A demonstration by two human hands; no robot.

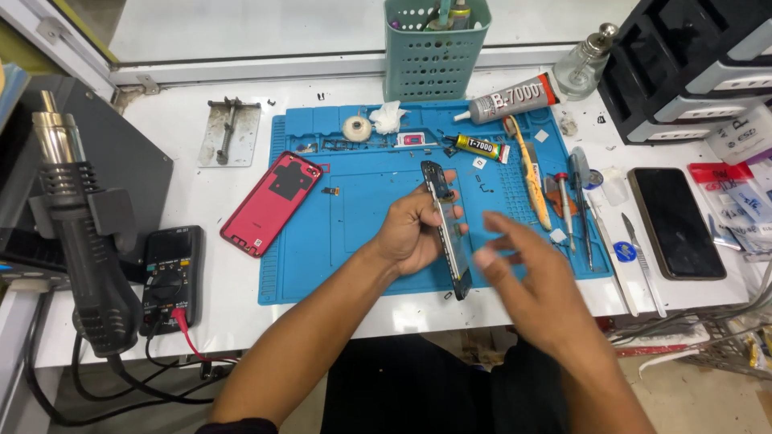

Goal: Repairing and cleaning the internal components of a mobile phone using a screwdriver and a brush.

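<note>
Nearest of all is the right hand (527,277), blurred, its fingers spread loosely and holding nothing, raised just beside the phone body (447,229) without clearly touching it (the blur makes contact hard to judge). The left hand (410,233) is closed round that phone body, thumb on one face and fingers curled behind, holding it edge-on and nearly upright above the blue work mat (338,241). The mat is rubbery, with moulded trays along its far edge, and lies on a white bench (173,153) scuffed with dark specks, backed by a pale framed panel. To the left of the held phone, well apart from it, a red back cover (269,202) lies flat with its inner side up, half on the mat. On the far left a heat gun (76,225) stands in its holder, and a black multimeter (170,277) with a red lead rests beside it. A teal perforated tool cup (434,48) stands at the back, with a grey glue tube (515,98) and a smaller yellow one (480,146) near it. To the right lie screwdrivers and tweezers (575,209), then a dark glossy phone (674,221) lying face up, and black drawer units (683,64) in the corner.
</note>
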